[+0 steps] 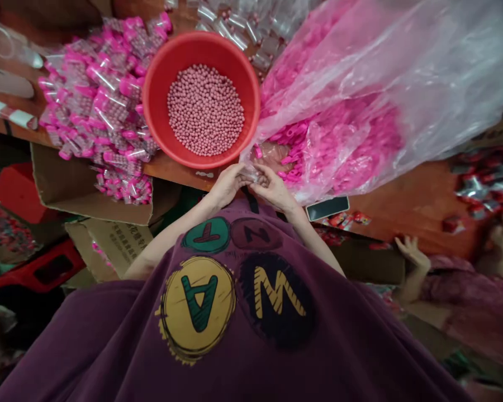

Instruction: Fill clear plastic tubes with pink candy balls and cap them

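My left hand (228, 184) and my right hand (272, 187) meet at the table's near edge, fingers pinched together on a small clear tube (251, 176) between them. Just beyond them stands a red bowl (157, 111) holding several small pink balls (205, 109). To the right lies a large clear plastic bag (385, 72) full of pink caps (343, 139), its mouth right at my right hand. A heap of filled tubes with pink caps (96, 106) lies left of the bowl.
Empty clear tubes (243, 25) lie behind the bowl. A dark phone (327, 207) rests on the wooden table (411, 201) by my right wrist. Cardboard boxes (88, 190) stand at lower left. Another person's hand (411, 251) and pink sleeve show at right.
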